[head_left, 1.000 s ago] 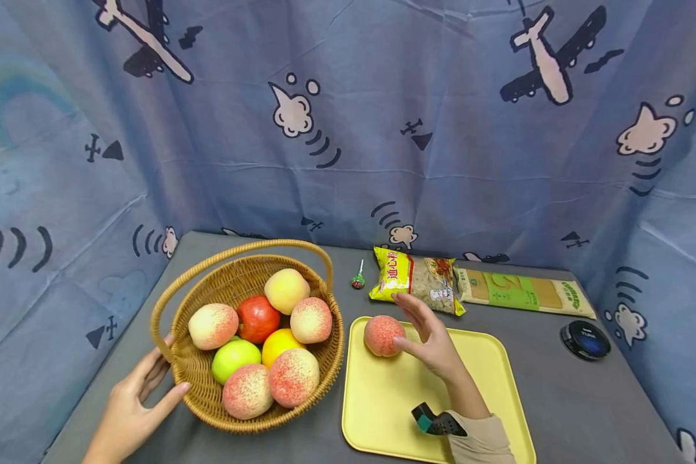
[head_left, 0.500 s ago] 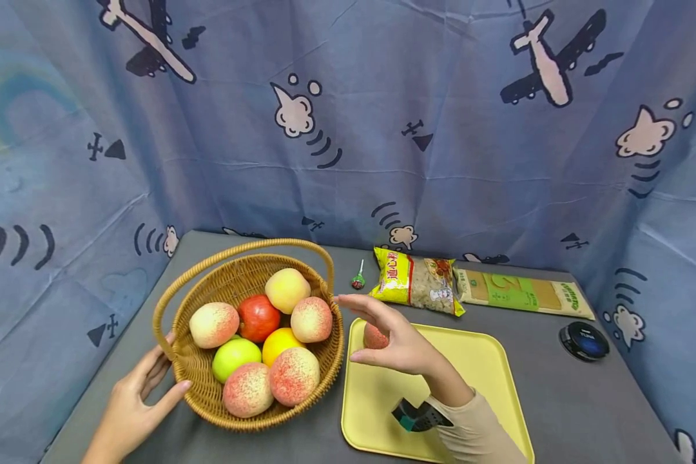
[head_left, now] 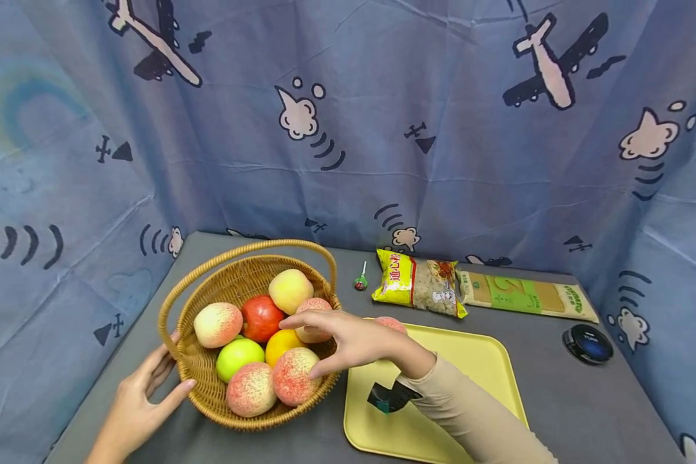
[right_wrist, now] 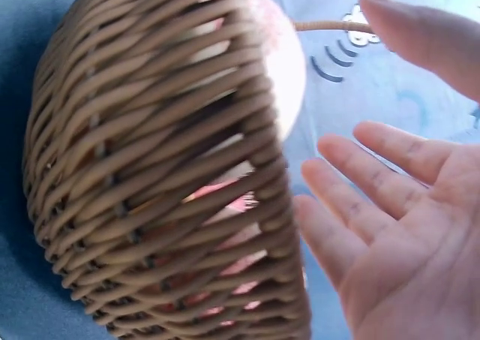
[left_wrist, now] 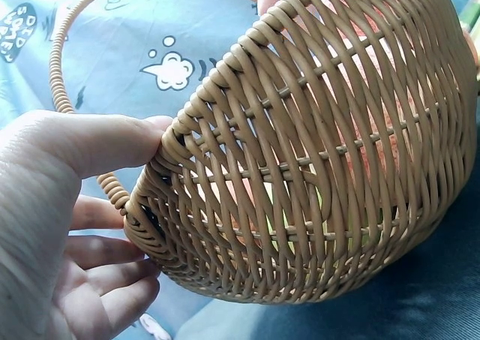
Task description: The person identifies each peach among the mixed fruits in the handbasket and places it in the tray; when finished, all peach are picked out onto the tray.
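Note:
A wicker basket [head_left: 232,423] with an arched handle holds several fruits: peaches [head_left: 251,389], a red apple [head_left: 261,318], a green apple [head_left: 240,359] and an orange-yellow fruit [head_left: 280,345]. My left hand [head_left: 135,405] grips the basket's left side, thumb on the rim and fingers by the handle's base. Over the right part of the basket hovers my right hand [head_left: 354,341], thumb and fingers spread, holding nothing. It partly covers a peach [head_left: 313,305] at the right. In the right wrist view its palm [right_wrist: 420,257] faces the rim. Another peach [head_left: 391,322] lies on the yellow tray [head_left: 493,374], mostly hidden behind my hand.
Behind the tray lie a lollipop [head_left: 361,277], a yellow-ended pasta bag [head_left: 420,283] and a long flat noodle pack [head_left: 524,295]. A round black container [head_left: 588,344] stands at the right. Blue patterned curtains [head_left: 348,129] enclose the grey table [head_left: 603,412].
My right hand has moved left from beside the peach on the tray to above the basket's fruit, holding nothing. My left hand stays on the basket.

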`<state>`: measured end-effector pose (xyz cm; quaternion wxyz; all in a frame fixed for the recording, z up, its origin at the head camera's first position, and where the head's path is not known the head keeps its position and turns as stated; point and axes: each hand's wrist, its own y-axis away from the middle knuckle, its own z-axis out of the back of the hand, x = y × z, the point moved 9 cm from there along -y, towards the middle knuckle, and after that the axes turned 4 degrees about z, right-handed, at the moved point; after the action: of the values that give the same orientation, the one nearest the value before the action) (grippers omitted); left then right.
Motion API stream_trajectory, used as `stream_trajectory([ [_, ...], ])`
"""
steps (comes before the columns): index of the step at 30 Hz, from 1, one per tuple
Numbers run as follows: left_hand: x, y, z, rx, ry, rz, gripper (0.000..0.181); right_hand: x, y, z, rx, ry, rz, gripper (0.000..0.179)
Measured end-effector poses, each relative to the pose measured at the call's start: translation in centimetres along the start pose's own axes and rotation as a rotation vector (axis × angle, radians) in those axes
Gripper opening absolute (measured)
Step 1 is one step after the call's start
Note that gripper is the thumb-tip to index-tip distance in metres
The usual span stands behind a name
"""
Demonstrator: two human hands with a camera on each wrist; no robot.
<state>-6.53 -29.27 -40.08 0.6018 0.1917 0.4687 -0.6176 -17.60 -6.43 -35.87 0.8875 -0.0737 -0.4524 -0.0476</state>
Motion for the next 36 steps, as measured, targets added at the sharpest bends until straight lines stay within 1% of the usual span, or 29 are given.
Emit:
stream_trajectory([
  [5, -0.1, 0.0, -0.1, 0.004, 0.0, 0.007, 0.077, -0.7, -0.8, -1.1, 0.115, -0.012, -0.046, 0.071],
  [8, -0.1, 0.0, 0.0, 0.003, 0.002, 0.003, 0.077, -1.0, -1.0, -1.6, 0.161, 0.036, -0.055, 0.069],
  [13, 0.0, 0.0, 0.0, -0.004, -0.011, -0.014, 0.078, -1.3, -1.2, -2.1, 0.206, 0.093, -0.061, 0.066],
  [21, -0.1, -0.1, 0.0, -0.013, -0.012, -0.008, 0.078, -1.2, -1.5, -2.5, 0.26, 0.168, -0.067, 0.064],
  [25, -0.2, -0.2, 0.0, -0.012, -0.008, -0.013, 0.078, -1.3, -1.5, -2.7, 0.278, 0.19, -0.073, 0.064],
  [29, -0.2, -0.1, 0.0, -0.008, -0.014, -0.004, 0.078, -1.4, -1.5, -2.7, 0.281, 0.185, -0.085, 0.063],
  [32, -0.1, 0.0, 0.0, -0.007, -0.016, -0.002, 0.078, -1.3, -1.6, -2.7, 0.272, 0.185, -0.077, 0.062],
  [36, -0.1, 0.1, 0.1, -0.012, -0.015, -0.007, 0.078, -1.1, -1.5, -2.6, 0.24, 0.179, -0.054, 0.061],
])
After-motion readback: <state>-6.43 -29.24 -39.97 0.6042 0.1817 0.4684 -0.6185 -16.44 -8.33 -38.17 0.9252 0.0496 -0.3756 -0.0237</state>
